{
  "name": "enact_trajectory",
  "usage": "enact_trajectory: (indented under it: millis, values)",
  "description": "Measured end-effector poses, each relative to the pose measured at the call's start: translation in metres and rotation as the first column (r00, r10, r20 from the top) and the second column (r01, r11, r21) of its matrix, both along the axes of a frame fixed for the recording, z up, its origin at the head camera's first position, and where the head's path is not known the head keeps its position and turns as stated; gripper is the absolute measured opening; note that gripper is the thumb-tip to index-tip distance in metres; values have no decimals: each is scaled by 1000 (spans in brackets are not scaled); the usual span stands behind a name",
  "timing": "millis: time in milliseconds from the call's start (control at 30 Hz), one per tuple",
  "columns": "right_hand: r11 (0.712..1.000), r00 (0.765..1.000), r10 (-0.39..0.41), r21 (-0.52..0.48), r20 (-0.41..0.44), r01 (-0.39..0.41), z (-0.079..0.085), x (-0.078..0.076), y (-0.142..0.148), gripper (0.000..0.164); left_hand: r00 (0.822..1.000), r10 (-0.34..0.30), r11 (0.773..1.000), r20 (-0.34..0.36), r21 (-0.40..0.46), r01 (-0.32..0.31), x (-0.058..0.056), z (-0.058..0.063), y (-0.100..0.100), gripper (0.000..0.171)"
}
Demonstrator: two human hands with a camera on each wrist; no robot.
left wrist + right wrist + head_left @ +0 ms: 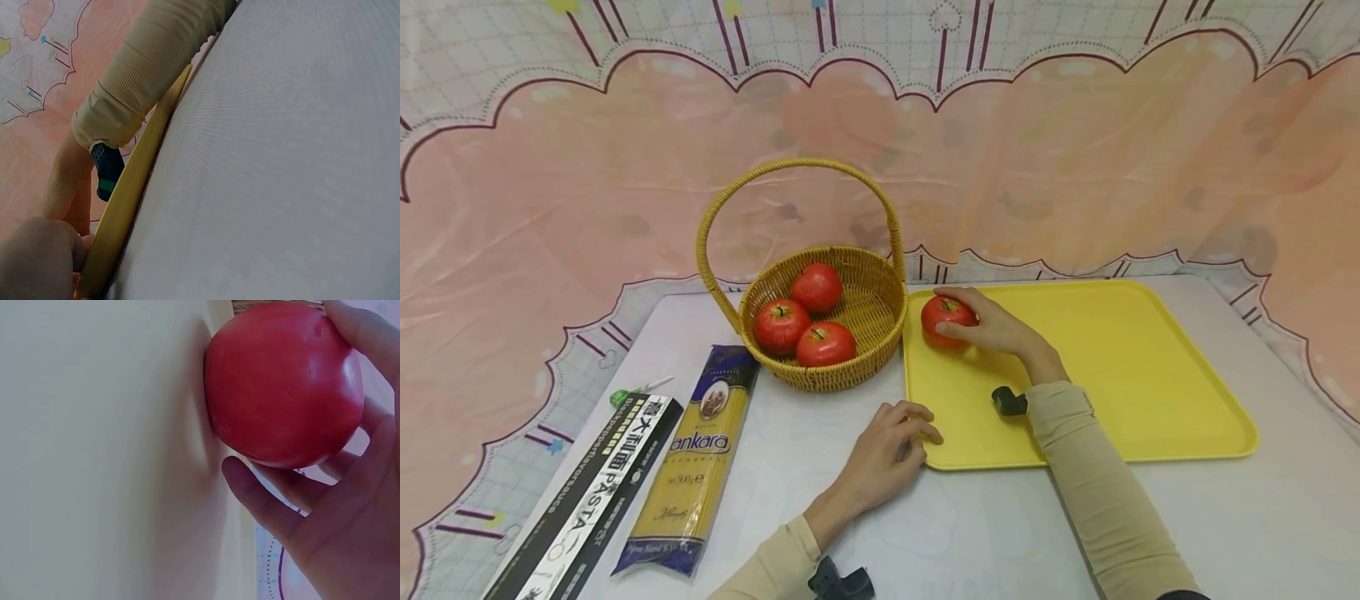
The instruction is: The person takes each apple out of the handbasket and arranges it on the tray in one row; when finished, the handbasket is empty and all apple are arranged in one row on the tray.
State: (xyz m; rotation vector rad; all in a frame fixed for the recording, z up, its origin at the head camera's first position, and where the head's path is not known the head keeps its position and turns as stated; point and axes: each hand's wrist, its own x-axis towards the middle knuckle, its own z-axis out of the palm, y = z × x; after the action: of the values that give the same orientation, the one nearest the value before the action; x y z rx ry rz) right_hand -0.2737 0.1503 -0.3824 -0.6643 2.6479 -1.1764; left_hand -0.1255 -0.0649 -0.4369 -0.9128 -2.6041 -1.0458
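My right hand (988, 325) holds a red apple (946, 320) at the back left of a yellow tray (1090, 367), its thumb and fingers curved about the fruit. In the right wrist view the apple (284, 384) sits right at the tray surface (112, 450), with the little finger standing off it. At the tray's front left corner my left hand (883, 450) grips the rim with bent fingers. The left wrist view shows those fingers (44, 259) at the tray's edge (119, 225). Left of the tray, a wicker basket (880, 329) contains three red apples (817, 287).
A tall handle (797, 162) arches over the basket. On the left side of the white table (805, 500) lie a pasta packet (692, 467), a black-and-white pasta box (587, 500) and a small green-ended item (619, 397). A patterned cloth (1037, 167) hangs behind.
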Motion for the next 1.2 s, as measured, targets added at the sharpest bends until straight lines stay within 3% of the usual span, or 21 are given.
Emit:
enact_trajectory:
  millis: [367,800,1033,1200]
  values:
    - [1000,1000,6,6,8,-6,-4,-4,2,64,1000,-1,1000,6,1,1,0,0,0,26]
    - [999,997,32,-36,-72,-35,4,-5,1,61,1000,3,1000,8,3,-3,1,0,0,27]
    - [995,977,47,-71,-210,-63,13,-6,-5,51,1000,6,1000,-2,4,-6,0,0,0,26]
    - [978,946,119,-131,-301,-165,20,-7,-15,42,1000,16,1000,1,0,-16,1,0,1,25]
